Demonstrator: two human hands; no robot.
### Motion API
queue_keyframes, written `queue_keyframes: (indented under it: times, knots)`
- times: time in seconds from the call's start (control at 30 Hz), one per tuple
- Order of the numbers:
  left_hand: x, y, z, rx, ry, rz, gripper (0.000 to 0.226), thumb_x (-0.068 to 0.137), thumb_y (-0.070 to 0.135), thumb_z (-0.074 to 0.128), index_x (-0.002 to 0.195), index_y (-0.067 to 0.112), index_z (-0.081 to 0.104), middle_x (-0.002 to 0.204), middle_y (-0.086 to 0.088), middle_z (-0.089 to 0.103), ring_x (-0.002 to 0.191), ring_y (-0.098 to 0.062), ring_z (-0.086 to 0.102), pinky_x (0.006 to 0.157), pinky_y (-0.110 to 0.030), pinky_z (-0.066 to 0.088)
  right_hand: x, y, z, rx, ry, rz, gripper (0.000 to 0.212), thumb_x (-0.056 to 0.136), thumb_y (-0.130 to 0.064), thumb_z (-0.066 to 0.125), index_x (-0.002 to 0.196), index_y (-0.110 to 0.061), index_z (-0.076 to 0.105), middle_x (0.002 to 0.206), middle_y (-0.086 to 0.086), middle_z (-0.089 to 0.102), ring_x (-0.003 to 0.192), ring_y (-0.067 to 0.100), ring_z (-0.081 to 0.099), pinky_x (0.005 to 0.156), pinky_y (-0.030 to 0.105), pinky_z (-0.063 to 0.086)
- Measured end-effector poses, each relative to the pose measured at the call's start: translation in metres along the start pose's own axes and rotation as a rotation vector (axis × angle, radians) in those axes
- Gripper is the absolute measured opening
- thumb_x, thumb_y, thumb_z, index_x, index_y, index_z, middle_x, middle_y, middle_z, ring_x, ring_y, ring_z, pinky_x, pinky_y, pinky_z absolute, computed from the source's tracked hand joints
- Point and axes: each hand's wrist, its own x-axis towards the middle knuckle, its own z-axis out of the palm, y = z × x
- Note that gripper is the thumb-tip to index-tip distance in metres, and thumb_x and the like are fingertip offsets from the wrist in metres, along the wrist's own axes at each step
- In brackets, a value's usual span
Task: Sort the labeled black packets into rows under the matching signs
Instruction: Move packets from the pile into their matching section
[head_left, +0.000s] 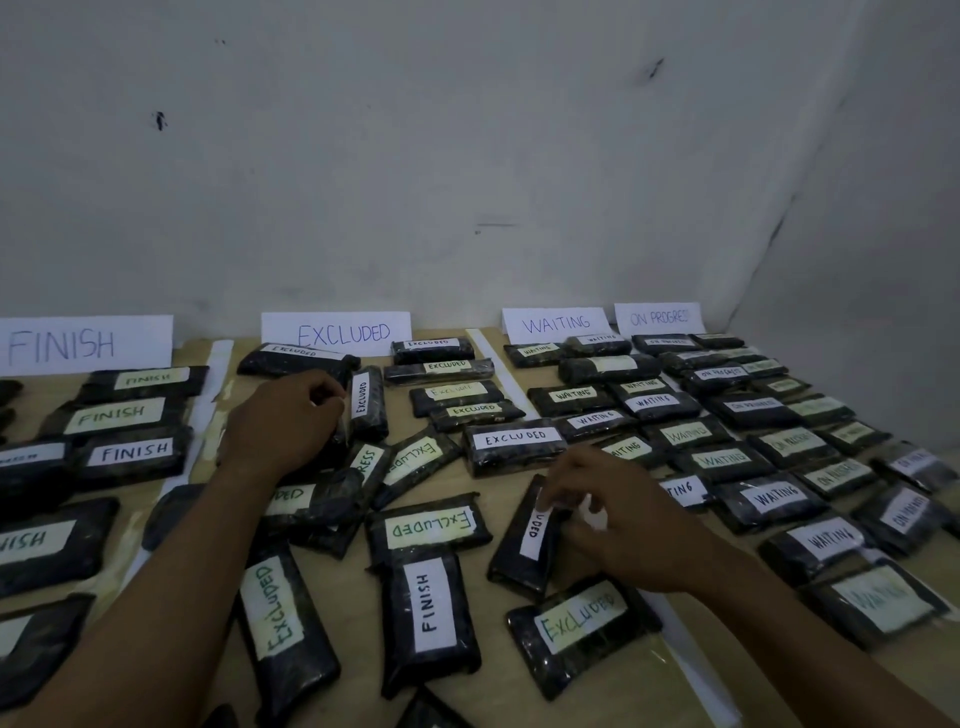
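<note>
Left hand (283, 415): fingers curled, fingertips and thumb pinching the near edge of the upright packet (366, 402) marked EXCLUDED, just below the EXCLUDED sign (337, 332)
Right hand (613, 509): fingers bent down, pinching the far end of the slanted packet (524, 540), which lies on the table (498, 680) in the loose middle heap
Feel: probably light, flat and slightly soft; the glossy black wrap may slip
Hold: pinch 1 short end or span both long edges, not the paper label
Stray: the FINISH packet (428, 608) lies among EXCLUDED ones, well apart from the FINISH sign (78, 343)
</note>
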Motion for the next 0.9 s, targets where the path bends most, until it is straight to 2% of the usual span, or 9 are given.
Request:
queue_keyframes:
  times: [0.07, 0.13, 0.23, 0.3, 0.37, 0.53, 0.67, 0.77, 0.9]
  knots:
    - [0.000, 0.000, 0.000, 0.001, -0.004, 0.003, 0.010, 0.089, 0.033, 0.055, 0.089, 0.038, 0.064, 0.083, 0.013, 0.061, 0.083, -0.016, 0.059, 0.076, -0.033, 0.048, -0.001, -0.008, 0.005, -0.137, 0.000, 0.083, 0.050, 0.075, -0.062, 0.057, 0.120, -0.042, 0.056, 0.111, -0.022, 0.046, 0.096, -0.003, 0.051, 0.076, 0.025, 0.046]
    - [-0.001, 0.001, -0.001, 0.008, -0.003, 0.003, 0.009, 0.089, 0.033, 0.056, 0.089, 0.038, 0.064, 0.083, 0.012, 0.061, 0.083, -0.016, 0.059, 0.076, -0.033, 0.049, -0.002, -0.016, 0.010, -0.282, -0.135, 0.128, 0.061, 0.075, -0.072, 0.054, 0.130, -0.046, 0.047, 0.113, -0.016, 0.039, 0.097, 0.003, 0.048, 0.075, 0.025, 0.043]
    - [-0.002, 0.002, -0.001, 0.006, 0.004, 0.004, 0.009, 0.089, 0.033, 0.056, 0.089, 0.037, 0.064, 0.083, 0.011, 0.061, 0.083, -0.017, 0.060, 0.076, -0.033, 0.049, -0.002, -0.026, 0.014, -0.259, -0.153, 0.138, 0.050, 0.074, -0.074, 0.054, 0.113, -0.042, 0.056, 0.110, -0.012, 0.038, 0.095, 0.006, 0.046, 0.076, 0.028, 0.044]
    - [-0.002, 0.002, -0.002, 0.008, 0.002, -0.002, 0.009, 0.089, 0.033, 0.056, 0.088, 0.038, 0.064, 0.082, 0.012, 0.060, 0.082, -0.017, 0.059, 0.076, -0.033, 0.049, -0.003, -0.028, 0.016, -0.211, -0.094, 0.143, 0.038, 0.075, -0.066, 0.060, 0.097, -0.036, 0.056, 0.109, -0.013, 0.038, 0.094, 0.006, 0.048, 0.074, 0.030, 0.046]
    - [-0.002, 0.003, -0.002, 0.005, 0.002, -0.004, 0.009, 0.089, 0.033, 0.056, 0.088, 0.038, 0.064, 0.082, 0.012, 0.060, 0.081, -0.017, 0.059, 0.075, -0.032, 0.048, -0.004, -0.027, 0.019, -0.131, -0.029, 0.127, 0.020, 0.079, -0.040, 0.066, 0.090, -0.033, 0.051, 0.109, -0.015, 0.036, 0.094, 0.006, 0.050, 0.074, 0.032, 0.050]
    - [-0.002, 0.003, -0.001, 0.009, 0.005, 0.003, 0.010, 0.089, 0.032, 0.056, 0.087, 0.038, 0.063, 0.080, 0.012, 0.060, 0.081, -0.017, 0.059, 0.074, -0.032, 0.048, 0.004, -0.014, 0.007, 0.083, 0.020, 0.015, 0.041, 0.064, 0.009, 0.062, 0.080, -0.024, 0.045, 0.103, -0.014, 0.039, 0.098, 0.000, 0.047, 0.077, 0.031, 0.051]
    - [-0.002, 0.004, -0.001, 0.011, 0.000, 0.004, 0.010, 0.090, 0.032, 0.055, 0.089, 0.038, 0.064, 0.082, 0.010, 0.061, 0.082, -0.018, 0.060, 0.076, -0.035, 0.050, 0.017, -0.007, -0.004, 0.017, -0.109, -0.017, 0.045, 0.059, 0.013, 0.059, 0.085, -0.021, 0.045, 0.103, -0.011, 0.037, 0.097, -0.001, 0.043, 0.072, 0.026, 0.047]
    - [-0.003, 0.003, -0.001, 0.009, 0.003, 0.008, 0.010, 0.090, 0.032, 0.055, 0.089, 0.037, 0.064, 0.082, 0.010, 0.062, 0.081, -0.017, 0.060, 0.075, -0.033, 0.050, 0.019, -0.004, 0.004, -0.015, -0.242, -0.051, 0.039, 0.065, 0.005, 0.063, 0.087, -0.022, 0.047, 0.105, -0.009, 0.041, 0.098, 0.008, 0.045, 0.079, 0.030, 0.049]
    - [-0.002, 0.003, -0.001, 0.027, 0.007, 0.006, 0.010, 0.090, 0.032, 0.055, 0.090, 0.036, 0.064, 0.084, 0.010, 0.062, 0.082, -0.017, 0.059, 0.073, -0.031, 0.046, 0.017, -0.003, 0.010, 0.022, -0.169, -0.040, 0.040, 0.069, 0.004, 0.065, 0.097, -0.022, 0.053, 0.104, -0.010, 0.049, 0.096, 0.004, 0.047, 0.079, 0.024, 0.046]
